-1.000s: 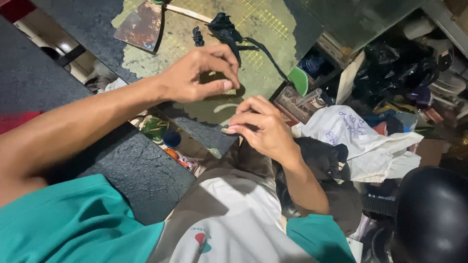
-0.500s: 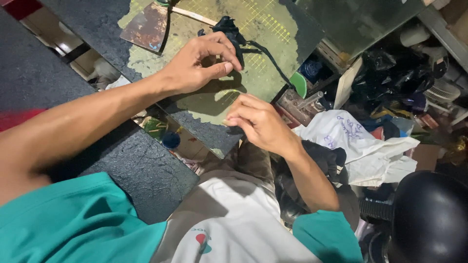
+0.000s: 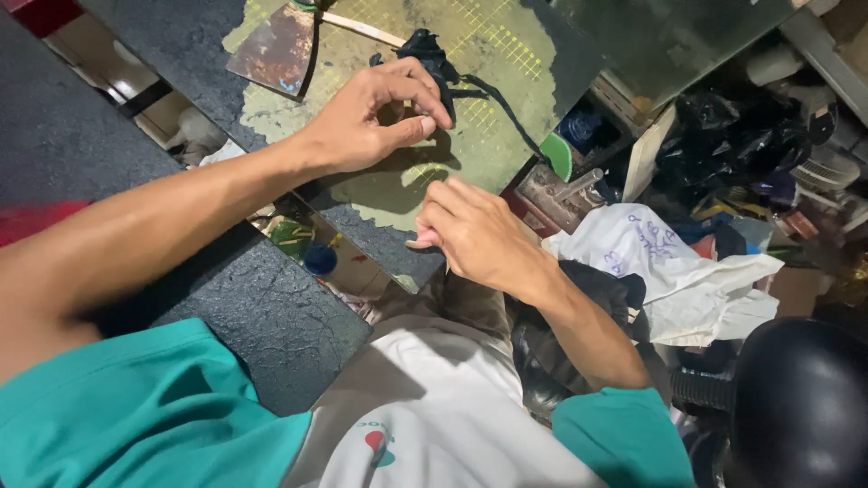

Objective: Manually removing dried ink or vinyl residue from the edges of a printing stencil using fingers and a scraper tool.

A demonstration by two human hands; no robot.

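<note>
My left hand [image 3: 371,117] hovers over a worn green cutting mat [image 3: 506,72], thumb pinched against the fingertips; nothing shows between them. Just beyond its fingers lies a small black object [image 3: 432,50] with a dark cord trailing right across the mat. My right hand [image 3: 475,235] is lower, at the mat's near edge, fingers curled inward with its back to the camera, so the palm is hidden. The two hands are apart.
A rusty metal plate [image 3: 276,50] and a wooden stick [image 3: 362,27] lie at the mat's far side. Dark bench top [image 3: 54,136] runs along the left. To the right are a white crumpled cloth [image 3: 669,262], cluttered bins and a black rounded object [image 3: 800,398].
My left hand has moved away from my right hand, up the mat toward the black object. The right hand stays near the mat's near edge, fingers more curled.
</note>
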